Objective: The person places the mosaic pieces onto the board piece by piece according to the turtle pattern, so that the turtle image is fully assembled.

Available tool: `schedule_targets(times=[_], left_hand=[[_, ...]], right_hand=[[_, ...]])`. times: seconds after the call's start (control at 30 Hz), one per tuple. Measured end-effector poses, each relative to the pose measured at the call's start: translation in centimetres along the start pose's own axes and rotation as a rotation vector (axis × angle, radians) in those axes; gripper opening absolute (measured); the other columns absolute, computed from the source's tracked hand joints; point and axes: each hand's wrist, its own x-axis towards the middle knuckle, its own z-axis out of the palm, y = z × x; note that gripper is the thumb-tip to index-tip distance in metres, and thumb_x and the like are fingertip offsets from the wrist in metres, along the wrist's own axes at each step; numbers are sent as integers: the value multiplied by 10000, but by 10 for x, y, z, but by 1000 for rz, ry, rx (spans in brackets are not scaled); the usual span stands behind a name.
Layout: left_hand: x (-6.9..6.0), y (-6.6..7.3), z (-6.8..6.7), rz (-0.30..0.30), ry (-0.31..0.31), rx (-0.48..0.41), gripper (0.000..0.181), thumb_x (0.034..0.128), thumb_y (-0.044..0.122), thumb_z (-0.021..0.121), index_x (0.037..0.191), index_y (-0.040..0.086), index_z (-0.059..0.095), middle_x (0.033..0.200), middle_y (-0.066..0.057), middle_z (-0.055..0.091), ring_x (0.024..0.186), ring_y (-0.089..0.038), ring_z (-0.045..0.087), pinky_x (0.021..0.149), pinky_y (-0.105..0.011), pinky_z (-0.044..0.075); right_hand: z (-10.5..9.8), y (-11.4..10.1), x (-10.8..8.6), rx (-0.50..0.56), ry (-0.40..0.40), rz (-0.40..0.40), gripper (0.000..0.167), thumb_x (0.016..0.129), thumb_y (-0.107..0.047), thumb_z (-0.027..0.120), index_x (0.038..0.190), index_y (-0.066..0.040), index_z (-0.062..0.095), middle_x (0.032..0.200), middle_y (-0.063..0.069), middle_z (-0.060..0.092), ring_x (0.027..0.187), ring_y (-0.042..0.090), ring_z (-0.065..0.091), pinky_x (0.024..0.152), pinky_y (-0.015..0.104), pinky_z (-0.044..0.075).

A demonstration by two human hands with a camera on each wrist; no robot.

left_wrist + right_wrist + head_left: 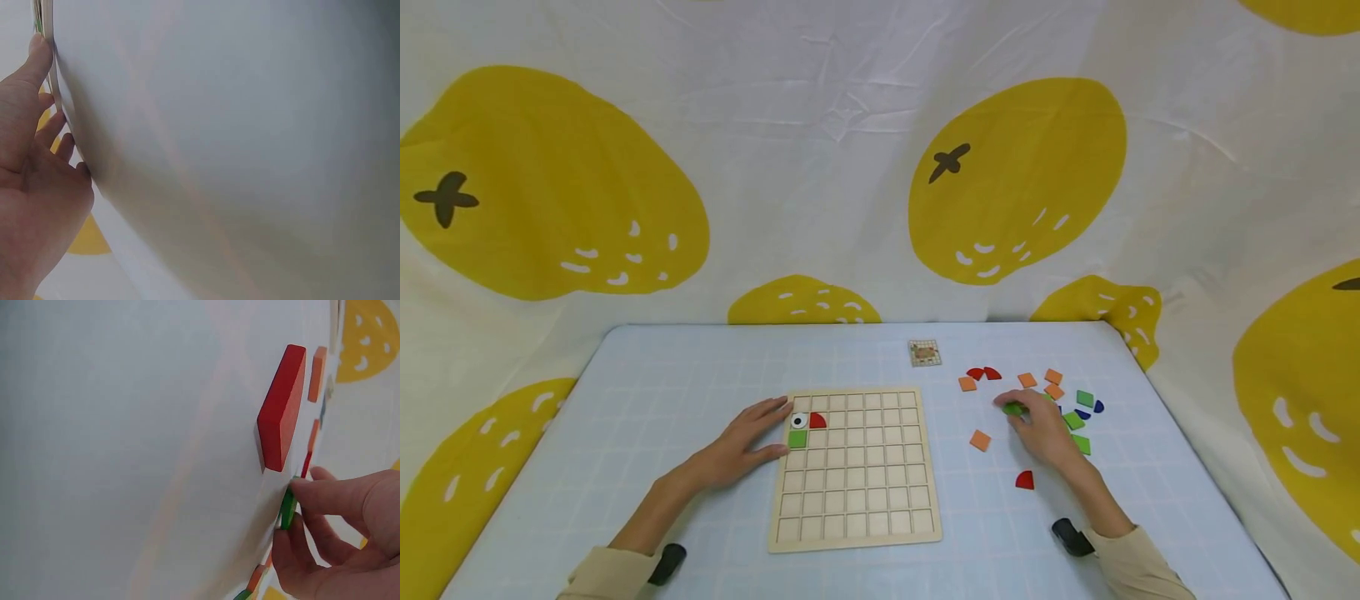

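My left hand (735, 450) rests at the left edge of a wooden grid board (856, 479), its fingers extended and touching the rim. In the board's upper left cells lie a round eye piece (799, 421), a red quarter-circle tile (817, 421) and a green square tile (797, 439). To the right of the board, my right hand (1043, 429) pinches a green tile (288, 507) between thumb and fingers, low over the table. The hand partly covers that tile, so its full shape is hidden. Other green tiles (1073, 421) lie beside this hand.
Several orange square tiles (980, 440) are scattered around the right hand. Red quarter-circles lie behind it and one red piece (1025, 480) in front. Blue pieces (1099, 407) sit at the far right. A small pattern card (924, 352) lies behind the board.
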Motion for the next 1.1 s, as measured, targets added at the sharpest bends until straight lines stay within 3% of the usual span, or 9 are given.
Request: schedule_targets(times=[0.33, 0.6, 0.97, 1.1], left_hand=[[0, 0, 1, -9, -4, -7, 716, 992, 338, 693, 1582, 64, 395, 1651, -170, 309, 1509, -442, 235, 1175, -671, 238], [0, 0, 1, -10, -5, -14, 717, 993, 327, 694, 1582, 55, 389, 1651, -179, 303, 1510, -442, 228, 1177, -672, 231], [-1, 2, -1, 14, 6, -17, 700, 998, 312, 689, 1572, 35, 399, 1645, -192, 309, 1503, -459, 233, 1165, -686, 237], [-1, -1, 0, 17, 6, -15, 704, 995, 318, 691, 1572, 38, 400, 1647, -184, 310, 1505, -452, 231, 1168, -682, 235]], right_hand=[[-1, -3, 6, 32, 54, -14, 232, 906, 99, 709, 1117, 10, 738, 1077, 142, 703, 989, 308, 649, 904, 500, 572], [0, -10, 8, 47, 29, -25, 187, 925, 33, 731, 1106, -9, 749, 1039, 106, 721, 945, 262, 656, 859, 351, 595], [10, -22, 15, 63, 40, 14, 213, 948, -57, 739, 1159, -24, 730, 1047, 86, 718, 969, 255, 661, 886, 424, 597], [16, -31, 18, 75, 52, -13, 231, 927, -60, 766, 1148, -2, 732, 1043, 100, 723, 929, 249, 662, 846, 318, 602]])
